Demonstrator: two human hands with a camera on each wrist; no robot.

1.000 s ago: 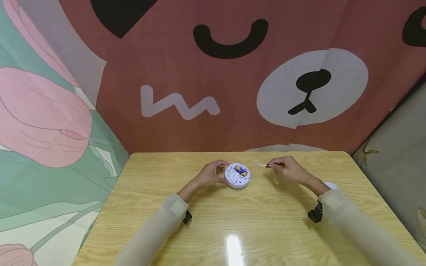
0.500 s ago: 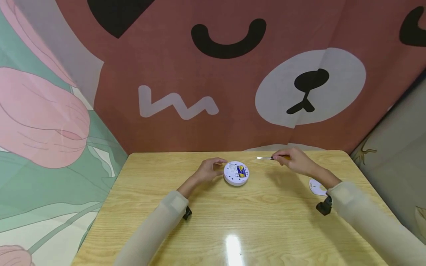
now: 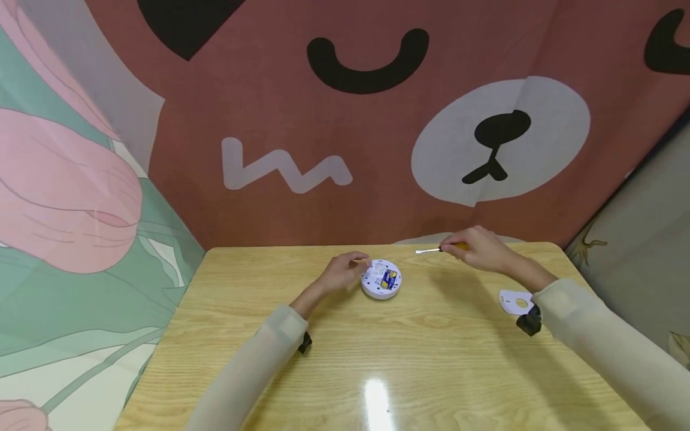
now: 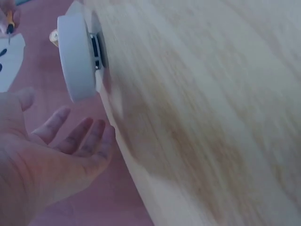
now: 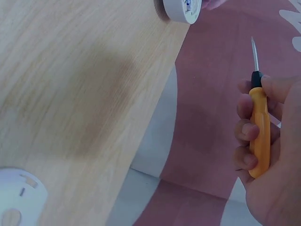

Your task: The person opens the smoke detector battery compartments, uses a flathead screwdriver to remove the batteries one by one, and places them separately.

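The left hand (image 3: 341, 273) hovers with relaxed, spread fingers just beside the round white device (image 3: 381, 279) on the tabletop (image 3: 377, 359); the right hand (image 3: 477, 248) grips a screwdriver (image 3: 436, 249), raised beyond it.

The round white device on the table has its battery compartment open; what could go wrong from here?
1. The round white device lies with its batteries exposed, and the left hand is open beside it, not gripping; a push could slide it.
2. The right hand holds the screwdriver in the air with its tip bare; it may poke the left hand.
3. The detached cover lies beside the right sleeve, which might sweep it off the table.
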